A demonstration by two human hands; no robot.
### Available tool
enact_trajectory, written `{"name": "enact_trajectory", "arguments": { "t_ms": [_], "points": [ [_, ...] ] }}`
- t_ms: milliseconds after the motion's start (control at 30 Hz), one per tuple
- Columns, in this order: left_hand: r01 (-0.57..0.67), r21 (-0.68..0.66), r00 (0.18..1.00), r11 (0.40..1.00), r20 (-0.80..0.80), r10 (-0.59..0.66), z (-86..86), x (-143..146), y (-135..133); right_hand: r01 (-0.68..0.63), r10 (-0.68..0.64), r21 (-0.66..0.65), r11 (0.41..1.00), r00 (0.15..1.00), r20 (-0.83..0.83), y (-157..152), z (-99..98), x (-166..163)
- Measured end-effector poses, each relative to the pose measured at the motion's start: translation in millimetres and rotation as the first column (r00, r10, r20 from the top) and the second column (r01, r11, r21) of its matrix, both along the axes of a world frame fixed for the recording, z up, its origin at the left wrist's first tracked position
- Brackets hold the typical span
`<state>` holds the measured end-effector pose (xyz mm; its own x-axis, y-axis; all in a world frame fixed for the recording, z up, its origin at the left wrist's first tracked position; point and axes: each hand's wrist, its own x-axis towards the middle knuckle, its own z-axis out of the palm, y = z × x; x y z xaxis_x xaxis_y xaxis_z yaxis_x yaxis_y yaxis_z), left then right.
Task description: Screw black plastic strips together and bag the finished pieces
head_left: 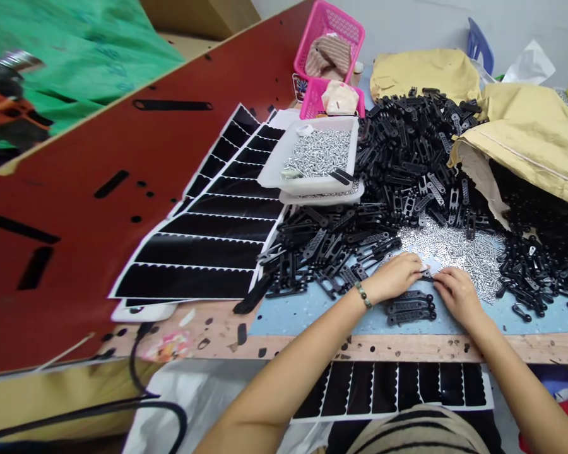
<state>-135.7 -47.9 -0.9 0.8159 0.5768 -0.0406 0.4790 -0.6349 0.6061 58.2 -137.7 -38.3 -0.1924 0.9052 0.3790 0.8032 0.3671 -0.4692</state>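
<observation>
My left hand (400,275), with a beaded bracelet at the wrist, and my right hand (458,293) meet over the blue mat (468,321). Fingers of both are closed on a small black plastic arm piece (426,276), mostly covered by the fingertips. Just below them, similar black arm pieces (411,309) with round knobs lie side by side. Small silver pins (478,261) are spread loose behind and right of my hands. A large heap of black plastic parts (407,139) rises behind.
White tubs of silver pins (317,154) stand left of the heap, with pink baskets (329,41) behind. Black adhesive sheets (203,246) lean against a red-brown board (94,227). A yellow sack (530,151) opens at right, near small black parts (530,284). A cable (135,359) hangs at the left.
</observation>
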Motion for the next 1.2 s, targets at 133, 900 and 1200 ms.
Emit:
{"name": "enact_trajectory", "arguments": {
  "t_ms": [133,900,1200],
  "points": [
    [0.017,0.005,1.0,1.0,-0.005,-0.017,1.7,1.9,2.2,0.006,-0.006,-0.001,1.0,1.0,0.023,-0.9,0.2,-1.1],
    [0.052,0.021,0.999,0.998,-0.015,-0.052,8.8,0.3,11.9,0.061,-0.061,-0.083,0.995,0.998,-0.002,2.0,2.2,-6.0],
    [0.065,-0.01,0.997,0.998,-0.034,-0.065,7.6,0.3,14.3,0.029,-0.033,-0.112,0.993,0.999,-0.036,1.4,4.4,-5.4]
  ]
}}
